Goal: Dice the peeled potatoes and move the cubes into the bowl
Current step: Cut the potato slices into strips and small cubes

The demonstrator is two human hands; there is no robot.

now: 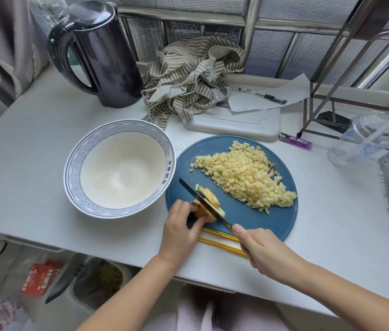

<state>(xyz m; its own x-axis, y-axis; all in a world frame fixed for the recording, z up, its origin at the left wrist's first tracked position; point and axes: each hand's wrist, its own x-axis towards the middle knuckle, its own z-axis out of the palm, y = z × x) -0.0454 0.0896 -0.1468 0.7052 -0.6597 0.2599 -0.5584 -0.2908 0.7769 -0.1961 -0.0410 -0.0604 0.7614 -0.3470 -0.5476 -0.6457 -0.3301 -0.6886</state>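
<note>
On the white desk (pixel 33 151), a dark kettle (pixel 100 53) stands at the back left, with bare surface in front of it. A white bowl (pixel 76 163) with a blue patterned rim sits just beside the left edge of a round blue cutting board (pixel 248 218). The left hand (pixel 181 228) pinches a pale yellow potato piece (pixel 209 204) at the board's near left. A dark knife (pixel 188 188) lies across the potato, its handle gripped by the right hand (pixel 260 249) at the board's near edge, close to the desk's front. A heap of small pale potato cubes (pixel 243 177) covers the board's right half. A clear plastic cup (pixel 367 139) is further right.
</note>
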